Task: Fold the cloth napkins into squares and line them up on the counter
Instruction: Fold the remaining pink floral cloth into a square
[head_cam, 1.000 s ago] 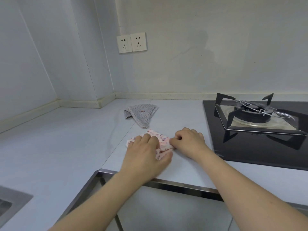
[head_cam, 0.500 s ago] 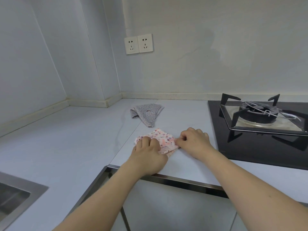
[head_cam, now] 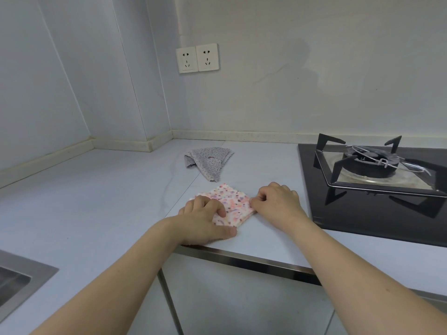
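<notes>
A pink spotted napkin (head_cam: 229,200), folded into a small square, lies flat on the pale counter (head_cam: 96,201) near its front edge. My left hand (head_cam: 205,220) rests on the napkin's left and near part, fingers curled over it and thumb along the near edge. My right hand (head_cam: 278,201) pinches the napkin's right corner with curled fingers. A grey spotted napkin (head_cam: 209,160) lies crumpled in a loose triangle farther back, apart from both hands.
A black gas hob (head_cam: 375,189) with a raised pan support fills the counter's right side, close to my right hand. A steel sink (head_cam: 21,276) sits at the lower left. Two wall sockets (head_cam: 197,58) are on the back wall.
More of the pink napkin shows now than a second ago. My left hand has slid back toward the napkin's near left edge. My right hand has kept its pinch.
</notes>
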`<state>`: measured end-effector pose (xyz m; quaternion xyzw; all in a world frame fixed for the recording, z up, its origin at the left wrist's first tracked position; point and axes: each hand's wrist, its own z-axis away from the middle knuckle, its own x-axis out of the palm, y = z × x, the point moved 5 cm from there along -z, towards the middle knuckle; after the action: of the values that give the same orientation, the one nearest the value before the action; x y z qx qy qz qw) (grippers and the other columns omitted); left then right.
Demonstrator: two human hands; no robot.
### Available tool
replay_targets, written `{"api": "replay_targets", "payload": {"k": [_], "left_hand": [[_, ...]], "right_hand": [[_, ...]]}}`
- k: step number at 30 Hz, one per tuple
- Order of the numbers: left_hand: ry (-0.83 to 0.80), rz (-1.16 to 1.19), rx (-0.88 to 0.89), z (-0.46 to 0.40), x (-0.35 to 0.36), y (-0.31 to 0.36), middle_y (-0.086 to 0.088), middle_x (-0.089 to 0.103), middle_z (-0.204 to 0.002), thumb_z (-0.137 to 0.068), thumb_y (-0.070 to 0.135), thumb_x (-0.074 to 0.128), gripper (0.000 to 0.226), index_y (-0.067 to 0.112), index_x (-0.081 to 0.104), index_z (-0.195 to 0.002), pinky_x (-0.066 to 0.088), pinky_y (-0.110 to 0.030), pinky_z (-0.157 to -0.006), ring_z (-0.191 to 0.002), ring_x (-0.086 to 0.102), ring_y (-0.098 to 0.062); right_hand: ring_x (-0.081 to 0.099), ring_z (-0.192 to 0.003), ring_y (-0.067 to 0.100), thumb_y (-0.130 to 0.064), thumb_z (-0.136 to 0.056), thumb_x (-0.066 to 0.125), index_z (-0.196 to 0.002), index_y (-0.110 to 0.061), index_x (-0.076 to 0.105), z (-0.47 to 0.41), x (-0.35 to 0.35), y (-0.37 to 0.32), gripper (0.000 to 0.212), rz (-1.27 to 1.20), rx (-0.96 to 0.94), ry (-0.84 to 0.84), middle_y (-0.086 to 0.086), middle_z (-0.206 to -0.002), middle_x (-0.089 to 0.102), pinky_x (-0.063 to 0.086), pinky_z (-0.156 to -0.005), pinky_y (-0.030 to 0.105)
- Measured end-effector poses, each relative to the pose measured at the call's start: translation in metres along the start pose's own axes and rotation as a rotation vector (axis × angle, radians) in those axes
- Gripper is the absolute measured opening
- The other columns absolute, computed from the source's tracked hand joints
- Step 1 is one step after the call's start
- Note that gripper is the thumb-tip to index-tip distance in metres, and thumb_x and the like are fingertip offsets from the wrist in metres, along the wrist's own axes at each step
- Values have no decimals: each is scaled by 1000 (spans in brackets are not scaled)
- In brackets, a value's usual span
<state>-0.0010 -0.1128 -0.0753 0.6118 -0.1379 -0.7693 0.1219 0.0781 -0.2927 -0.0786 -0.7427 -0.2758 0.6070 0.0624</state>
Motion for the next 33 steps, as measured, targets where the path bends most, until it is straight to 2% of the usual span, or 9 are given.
{"api": "replay_targets", "payload": {"k": [4,8,14,16,19,22,26,30,33], "left_hand": [[4,42,-6,-2,-3,0,8,28,-133,-85,67,48,38,43,46,-114,19,-34,-109,-128,23,-16],[358,53,13,-3,0,1,9,38,-130,-94,46,46,17,38,51,-109,16,-29,-105,-128,29,-18],[188,233,-36,-2,-5,-5,7,18,-152,-54,81,51,99,45,27,-143,3,-47,-119,-144,8,-17],[262,449,-161,-6,-11,-8,2,22,-154,-73,73,43,81,38,30,-146,9,-44,-118,-143,14,-22],[379,150,-318,-19,-9,-6,-4,38,-141,-89,57,37,56,30,42,-138,17,-44,-110,-132,29,-29],[490,29,-283,-29,-8,-1,-3,51,-121,-85,45,44,42,20,52,-118,26,-45,-101,-117,41,-30],[494,224,-120,-37,-11,0,2,58,-93,-83,33,51,18,25,45,-98,34,-38,-81,-97,53,-27],[461,742,-62,-45,-11,-8,10,69,-82,-71,53,59,32,46,47,-100,51,-46,-83,-86,64,-22],[467,822,-44,-53,-11,-13,5,64,-91,-69,48,62,46,44,53,-114,51,-48,-92,-85,64,-17]], "right_hand": [[47,-92,20,-39,-88,48,-65,-27,51,0,1,0,26,-8,4,-3,-5,-90,52,30,-84,35],[48,-94,21,-43,-90,45,-70,-26,52,0,1,-1,27,12,0,-6,-5,-92,51,30,-84,35],[44,-95,18,-55,-92,42,-73,-30,50,0,4,-6,33,87,-45,-38,-7,-95,49,31,-87,36],[49,-87,18,-51,-94,44,-71,-28,45,1,2,-9,32,1,-86,-19,-7,-87,52,33,-79,34],[56,-72,22,-45,-95,46,-77,-21,45,5,-5,-9,31,-188,-77,11,-2,-74,59,42,-66,37],[59,-68,22,-44,-95,49,-80,-21,44,6,-7,-9,27,-281,-68,39,1,-70,61,47,-65,41],[58,-62,17,-42,-91,57,-79,-23,44,2,-6,-4,25,-375,-39,59,-4,-65,59,48,-63,38],[57,-70,19,-30,-88,64,-83,-26,50,-2,-6,1,16,-552,-30,73,-3,-80,60,51,-66,41],[54,-72,17,-21,-90,64,-98,-27,57,-3,-7,3,13,-638,-18,91,-2,-85,54,53,-67,39]]}}
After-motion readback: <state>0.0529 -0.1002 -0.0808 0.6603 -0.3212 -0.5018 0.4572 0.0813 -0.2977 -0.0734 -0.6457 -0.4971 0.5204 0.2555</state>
